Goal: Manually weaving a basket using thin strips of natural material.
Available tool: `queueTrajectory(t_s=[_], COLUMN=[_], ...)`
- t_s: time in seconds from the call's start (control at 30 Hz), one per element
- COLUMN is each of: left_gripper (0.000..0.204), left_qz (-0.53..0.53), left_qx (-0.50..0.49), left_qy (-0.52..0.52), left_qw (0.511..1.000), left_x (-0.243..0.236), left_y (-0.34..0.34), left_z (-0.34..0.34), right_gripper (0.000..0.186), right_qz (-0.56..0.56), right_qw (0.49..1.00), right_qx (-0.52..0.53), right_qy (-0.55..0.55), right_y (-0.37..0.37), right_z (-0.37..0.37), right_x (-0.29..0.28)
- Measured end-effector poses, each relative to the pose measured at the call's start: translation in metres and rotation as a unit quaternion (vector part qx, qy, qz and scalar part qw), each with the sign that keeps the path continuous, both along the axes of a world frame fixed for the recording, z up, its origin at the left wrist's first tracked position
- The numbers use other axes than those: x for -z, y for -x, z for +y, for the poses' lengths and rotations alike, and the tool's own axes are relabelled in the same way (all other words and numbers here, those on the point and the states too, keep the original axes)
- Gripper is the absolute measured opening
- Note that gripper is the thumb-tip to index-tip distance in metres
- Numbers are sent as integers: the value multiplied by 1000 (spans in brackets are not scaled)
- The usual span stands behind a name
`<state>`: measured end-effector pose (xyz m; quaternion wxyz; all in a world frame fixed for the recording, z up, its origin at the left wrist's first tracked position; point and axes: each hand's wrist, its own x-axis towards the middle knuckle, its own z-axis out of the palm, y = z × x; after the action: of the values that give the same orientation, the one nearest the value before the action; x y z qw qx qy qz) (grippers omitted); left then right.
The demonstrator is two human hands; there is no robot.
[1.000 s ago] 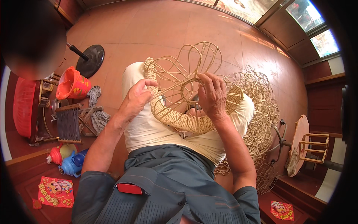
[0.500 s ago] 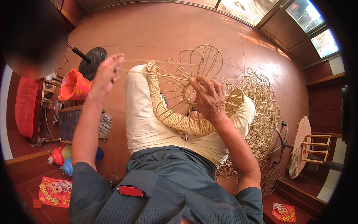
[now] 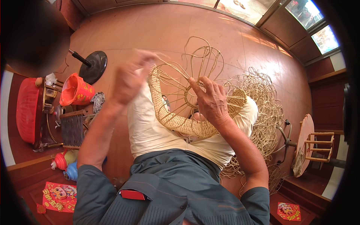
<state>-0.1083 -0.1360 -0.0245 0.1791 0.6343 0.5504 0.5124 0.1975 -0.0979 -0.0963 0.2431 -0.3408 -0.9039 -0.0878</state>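
Observation:
A partly woven basket [image 3: 165, 117] of tan cord lies across my lap, its plaited band curving round a ring with spoke-like strands. My right hand [image 3: 212, 99] is closed at the ring, thumb and fingers pinching the frame and cords there. My left hand [image 3: 131, 78] is smeared by motion above my left knee, near the upper left end of the band. Whether its fingers hold a strand is too blurred to tell. Beyond my right hand, loose cord loops [image 3: 204, 52] stand up from the frame.
A large tangle of cord [image 3: 264, 112] lies on the floor to the right, near a round-topped stool [image 3: 303, 144] on its side. At left are a red bucket [image 3: 83, 93], a black round base [image 3: 94, 67] and a folding stool [image 3: 72, 129].
My left hand has swung right and inward from far left, toward the band's end. A cord loop beyond the frame has risen higher. My right hand keeps its place.

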Motion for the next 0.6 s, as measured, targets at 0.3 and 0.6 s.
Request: queueTrajectory(t_s=[0.3,0.6], left_gripper=[26,28], left_qz=[348,386], left_qx=[88,210], left_qy=[-83,68], left_qw=[930,895], left_x=[53,37], left_y=[-43,-42], left_z=[46,79], right_gripper=[73,73], right_qz=[-2,4], right_qw=[1000,1000], right_qx=[13,18], right_qy=[9,4], right_y=[-1,-2], right_z=[-2,-1], right_x=[2,7])
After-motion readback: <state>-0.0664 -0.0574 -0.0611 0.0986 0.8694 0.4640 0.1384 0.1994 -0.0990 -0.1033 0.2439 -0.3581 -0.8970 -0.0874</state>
